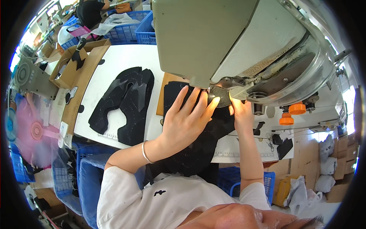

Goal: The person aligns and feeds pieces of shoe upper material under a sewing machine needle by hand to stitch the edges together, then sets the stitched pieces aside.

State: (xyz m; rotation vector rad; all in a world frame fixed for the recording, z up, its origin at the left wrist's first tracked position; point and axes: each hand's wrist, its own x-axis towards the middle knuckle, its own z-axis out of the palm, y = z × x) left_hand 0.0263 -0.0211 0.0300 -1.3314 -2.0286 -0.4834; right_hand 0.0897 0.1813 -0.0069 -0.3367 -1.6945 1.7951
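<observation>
My left hand (187, 120) lies with fingers stretched and spread on black fabric (173, 91) beneath the sewing machine head (202, 42). Its fingertips reach a small grey mesh piece (220, 96) lit by the machine's lamp. At the right edge of that piece is my right hand (242, 114), thumb and fingers closed on it, partly hidden by the machine. The black fabric hangs from the table edge toward my lap. To the left lies a stack of black curved shoe-upper pieces (124, 103) on the white table (89, 118).
Orange knobs (297, 108) and a clear cover (324, 65) jut out on the machine's right. Small scissors (270, 144) lie at the right. Blue crates (127, 32) stand behind, a lined bin (91, 183) at lower left. A pink fan (36, 130) is far left; someone sits beyond.
</observation>
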